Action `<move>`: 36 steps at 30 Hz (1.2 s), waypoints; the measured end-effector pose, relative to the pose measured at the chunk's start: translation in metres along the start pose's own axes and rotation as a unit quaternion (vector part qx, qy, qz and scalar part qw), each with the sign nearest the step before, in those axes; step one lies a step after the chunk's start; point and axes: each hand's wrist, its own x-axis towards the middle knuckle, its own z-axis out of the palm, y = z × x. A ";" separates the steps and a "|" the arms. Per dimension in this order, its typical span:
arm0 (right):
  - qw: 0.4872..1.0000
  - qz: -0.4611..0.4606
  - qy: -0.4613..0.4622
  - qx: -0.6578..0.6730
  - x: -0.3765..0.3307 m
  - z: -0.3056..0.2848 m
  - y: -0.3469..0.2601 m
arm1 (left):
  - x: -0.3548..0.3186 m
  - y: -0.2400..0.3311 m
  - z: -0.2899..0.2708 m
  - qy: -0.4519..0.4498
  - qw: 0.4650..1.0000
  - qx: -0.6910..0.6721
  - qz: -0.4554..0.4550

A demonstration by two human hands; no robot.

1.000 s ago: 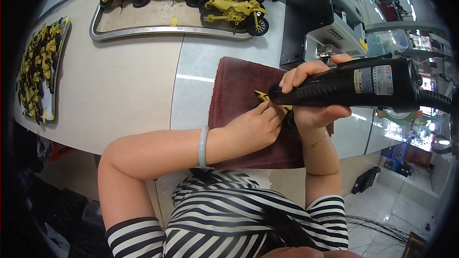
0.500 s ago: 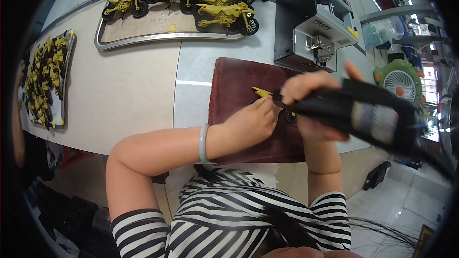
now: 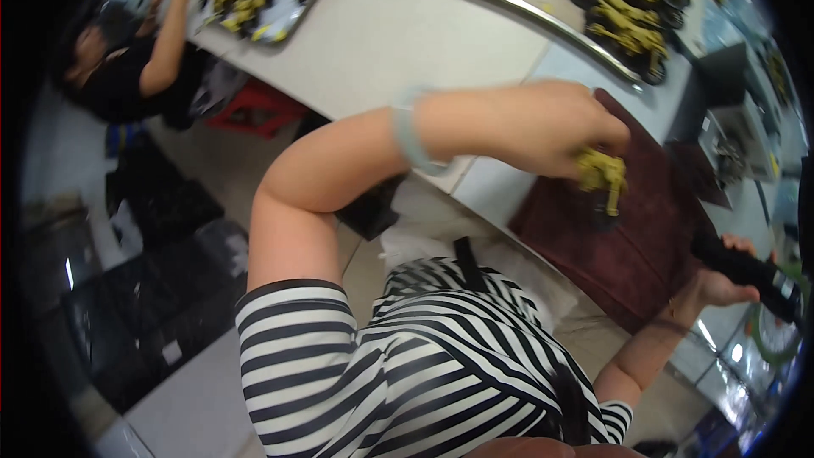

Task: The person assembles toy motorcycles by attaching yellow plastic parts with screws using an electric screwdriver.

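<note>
My left hand (image 3: 551, 123), blurred and seen from the back, is closed on a yellow toy motorcycle (image 3: 604, 176) with black wheels. It holds the toy above a dark red cloth (image 3: 636, 276) at the table's edge; whether the wheel touches the cloth, I cannot tell. Over at the right, beyond the cloth's near corner, my right hand (image 3: 719, 284) grips a black power screwdriver (image 3: 750, 276). The far end of that tool lies in the dim, blurred rim of the picture.
A metal-edged tray (image 3: 534, 13) bears several yellow motorcycles at the back. Beside the cloth stands a grey and black boxy machine (image 3: 736, 131). At far left, another person (image 3: 140, 76) reaches to a second tray (image 3: 318, 4) of yellow toys. A red crate (image 3: 254, 110) sits below the table.
The view has swung to the left. My right hand has drawn the screwdriver away from the toy, out to the right. My left hand has lifted the motorcycle from where the hands met.
</note>
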 end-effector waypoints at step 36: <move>0.990 0.029 -0.034 0.136 -0.012 0.020 -0.015 | -0.019 -0.075 -0.136 0.056 0.810 0.398 -0.426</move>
